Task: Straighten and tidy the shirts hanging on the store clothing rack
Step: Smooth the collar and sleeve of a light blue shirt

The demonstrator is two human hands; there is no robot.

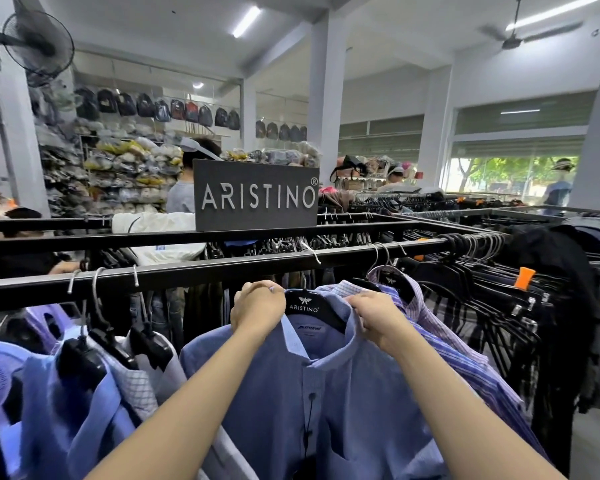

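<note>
Midway through the tidy-up, my left hand (257, 308) and right hand (378, 315) each grip the collar of the blue shirt (326, 393) hanging from the black rail (187, 271), while the crowded shirts (94, 375) beside it look unstraightened.

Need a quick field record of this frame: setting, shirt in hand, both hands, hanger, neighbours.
setting: clothing store, black metal rack rail with a dark ARISTINO sign above it
shirt in hand: blue button-up shirt, facing the camera, top button fastened
hanger: black ARISTINO hanger inside the collar
left hand: grips the collar's left side
right hand: grips the collar's right side
neighbours: purple striped shirt at right, light blue shirt at left
</note>
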